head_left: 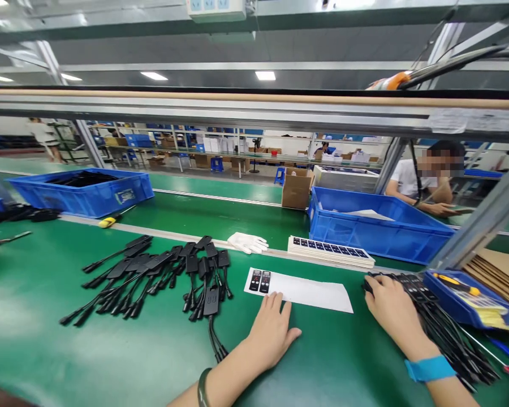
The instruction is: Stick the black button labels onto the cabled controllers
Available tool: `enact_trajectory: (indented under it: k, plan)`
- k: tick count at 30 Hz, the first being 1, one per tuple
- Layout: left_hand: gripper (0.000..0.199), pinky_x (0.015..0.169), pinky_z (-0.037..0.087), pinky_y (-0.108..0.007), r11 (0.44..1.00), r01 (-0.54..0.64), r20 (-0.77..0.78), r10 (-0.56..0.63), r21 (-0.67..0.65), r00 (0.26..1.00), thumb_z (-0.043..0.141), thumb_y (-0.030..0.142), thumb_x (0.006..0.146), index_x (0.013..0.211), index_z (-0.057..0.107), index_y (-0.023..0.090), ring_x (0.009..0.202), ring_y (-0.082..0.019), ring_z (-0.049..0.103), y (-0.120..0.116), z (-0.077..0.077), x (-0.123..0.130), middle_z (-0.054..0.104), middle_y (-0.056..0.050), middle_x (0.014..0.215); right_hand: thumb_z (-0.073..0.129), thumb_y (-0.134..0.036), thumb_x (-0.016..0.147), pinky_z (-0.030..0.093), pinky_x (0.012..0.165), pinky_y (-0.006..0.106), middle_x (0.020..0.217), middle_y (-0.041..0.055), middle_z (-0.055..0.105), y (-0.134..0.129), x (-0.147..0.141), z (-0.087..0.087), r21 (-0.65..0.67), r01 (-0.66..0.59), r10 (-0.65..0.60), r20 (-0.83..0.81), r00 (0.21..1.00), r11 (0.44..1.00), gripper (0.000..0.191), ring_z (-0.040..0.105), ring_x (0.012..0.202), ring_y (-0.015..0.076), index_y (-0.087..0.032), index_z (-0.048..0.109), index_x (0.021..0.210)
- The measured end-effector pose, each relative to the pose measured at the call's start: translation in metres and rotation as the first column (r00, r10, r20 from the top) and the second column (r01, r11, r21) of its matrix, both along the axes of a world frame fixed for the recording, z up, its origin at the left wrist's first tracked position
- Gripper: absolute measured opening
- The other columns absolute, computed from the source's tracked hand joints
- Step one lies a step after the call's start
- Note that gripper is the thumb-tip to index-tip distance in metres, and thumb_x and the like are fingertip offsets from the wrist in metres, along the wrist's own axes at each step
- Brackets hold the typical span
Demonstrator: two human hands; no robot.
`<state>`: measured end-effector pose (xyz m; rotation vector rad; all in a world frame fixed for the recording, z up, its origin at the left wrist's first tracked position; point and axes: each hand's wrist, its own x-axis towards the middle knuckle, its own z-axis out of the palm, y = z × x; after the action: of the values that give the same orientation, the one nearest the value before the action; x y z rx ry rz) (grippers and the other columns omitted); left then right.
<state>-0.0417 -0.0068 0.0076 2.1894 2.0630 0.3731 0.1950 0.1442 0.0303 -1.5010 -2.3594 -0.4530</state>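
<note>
My left hand (274,333) lies palm down with its fingers apart at the lower edge of a white label sheet (309,291), which carries two black labels (259,281) at its left end. My right hand (390,305) rests its fingers on a row of black cabled devices (419,289); whether it grips one cannot be made out. Left of the sheet, a single black device (211,301) lies with its cables toward me. More black devices (139,264) are spread in a loose group further left.
Blue bins (85,192) (377,232) stand behind the work surface (123,362). A white glove (248,243) and a stack of label sheets (331,251) lie along the back strip. At right is a small blue tray (470,302); a person (424,181) sits beyond.
</note>
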Motion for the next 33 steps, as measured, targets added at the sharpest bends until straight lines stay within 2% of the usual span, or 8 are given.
enact_trajectory:
  k: [3,5,9,14,18,24,28,33]
  plan:
    - [0.051,0.106,0.029,-0.052,0.995,0.092,0.023,-0.093,0.046,0.995,0.053,0.039,0.087,0.126,0.046,0.008,0.127,-0.036,0.034,-0.001,0.000,0.002,0.039,-0.023,0.135,0.042,-0.016,0.085,0.044,0.083,0.044,0.101,0.0174,0.062,-0.005,-0.047,-0.002,-0.188,-0.292,0.245,-0.238,0.940,0.938,0.033,0.055,0.096,0.0321,-0.007,0.065,0.107]
    - [0.040,0.105,0.031,-0.048,0.996,0.034,0.000,-0.034,0.084,0.999,0.053,0.026,0.086,0.122,0.049,0.009,0.122,-0.034,0.039,0.001,0.000,0.000,0.043,-0.020,0.130,0.043,-0.016,0.085,0.045,0.085,0.039,0.101,0.0141,0.063,-0.008,-0.083,-0.006,-0.255,-0.431,0.339,-0.335,0.879,0.866,0.031,0.057,0.096,0.0277,-0.010,0.066,0.105]
    - [0.038,0.095,0.039,-0.047,0.969,-0.240,-0.051,0.243,0.064,0.969,0.044,-0.002,0.074,0.111,0.051,0.002,0.107,-0.033,0.049,0.008,0.002,-0.018,0.051,-0.023,0.114,0.048,-0.014,0.082,0.046,0.078,0.031,0.091,0.0090,0.065,-0.012,-0.146,-0.021,-0.286,-0.539,0.404,-0.418,0.814,0.792,0.026,0.061,0.081,0.0207,-0.014,0.068,0.098]
    - [0.039,0.080,0.047,-0.042,0.943,-0.331,-0.051,0.333,0.036,0.942,0.030,-0.007,0.078,0.110,0.050,0.002,0.094,-0.030,0.056,0.013,0.003,-0.035,0.057,-0.022,0.100,0.053,-0.021,0.081,0.046,0.077,0.034,0.087,0.0095,0.062,-0.015,-0.183,-0.038,-0.258,-0.582,0.383,-0.542,0.748,0.771,0.017,0.059,0.084,0.0229,-0.015,0.067,0.090]
    - [0.038,0.076,0.047,-0.036,0.933,-0.359,-0.056,0.360,0.034,0.931,0.036,-0.005,0.078,0.112,0.048,0.006,0.089,-0.026,0.058,0.015,0.003,-0.037,0.060,-0.017,0.094,0.046,-0.030,0.087,0.047,0.073,0.033,0.088,0.0076,0.059,-0.030,-0.176,-0.031,-0.185,-0.633,0.391,-0.648,0.654,0.752,0.021,0.057,0.081,0.0207,-0.019,0.063,0.081]
    - [0.031,0.075,0.044,-0.035,0.858,-0.502,-0.090,0.512,0.106,0.855,0.037,-0.004,0.080,0.102,0.054,0.008,0.090,-0.026,0.054,0.019,0.014,-0.067,0.057,-0.016,0.094,0.049,-0.045,0.087,0.046,0.067,0.029,0.090,0.0062,0.058,-0.058,-0.118,-0.007,-0.076,-0.626,0.260,-0.865,0.428,0.776,0.027,0.055,0.079,0.0201,-0.021,0.060,0.085]
    - [0.021,0.081,0.040,-0.039,0.750,-0.638,-0.105,0.659,0.176,0.745,0.043,0.011,0.087,0.102,0.057,0.005,0.100,-0.030,0.047,0.020,0.018,-0.104,0.053,-0.019,0.102,0.053,-0.049,0.083,0.046,0.067,0.028,0.086,0.0043,0.060,-0.066,-0.082,-0.021,-0.126,-0.576,0.176,-0.881,0.439,0.808,0.027,0.056,0.076,0.0199,-0.023,0.059,0.084]
    - [0.031,0.081,0.039,-0.038,0.699,-0.695,-0.107,0.714,0.171,0.692,0.058,0.037,0.084,0.097,0.063,0.009,0.099,-0.030,0.048,0.023,0.015,-0.131,0.056,-0.017,0.100,0.053,-0.053,0.081,0.049,0.062,0.027,0.086,0.0055,0.062,-0.062,-0.067,-0.047,-0.176,-0.556,0.126,-0.878,0.462,0.812,0.031,0.059,0.077,0.0214,-0.023,0.061,0.083]
